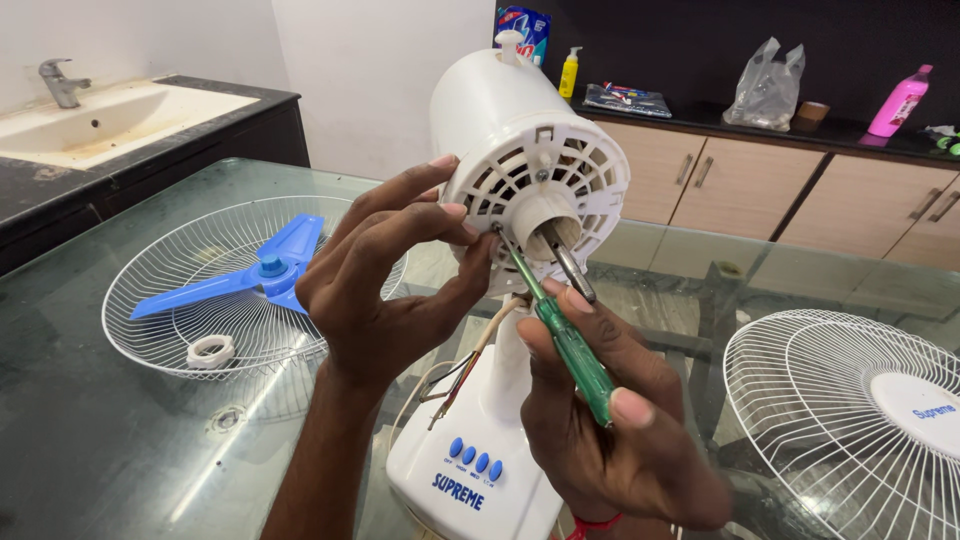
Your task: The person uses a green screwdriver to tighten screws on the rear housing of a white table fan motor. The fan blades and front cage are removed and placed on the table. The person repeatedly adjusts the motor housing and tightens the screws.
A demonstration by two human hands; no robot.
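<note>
Nearest to you, your right hand (610, 420) was closed around the green handle of a screwdriver (570, 350), thumb pressed along the handle, with the metal tip angled up into the front face of the white fan motor housing (520, 140). Just beside it stood the fan's white base (470, 470), with a row of blue buttons (474, 456) on its slope and loose wires (455, 375) hanging out near the neck.

Your left hand (385, 270) was wrapped against the left side of the motor housing, fingertips touching its vented face just beside the bare shaft (570, 265), steadying it. The housing sat tilted, its slotted face turned toward you, above the glass tabletop (100, 450).

Farther left on the tabletop lay a white wire guard (170, 330) cupping a blue three-blade propeller (255, 275) and a small white ring nut (211, 350). To the right, well apart, lay the other white wire guard (800, 400) with its round centre cap.

Beyond, a sink (110, 115) with a tap sat in a dark counter on the left, and along the back counter stood a yellow bottle (569, 72), a clear plastic bag (768, 90) and a pink bottle (900, 100).
</note>
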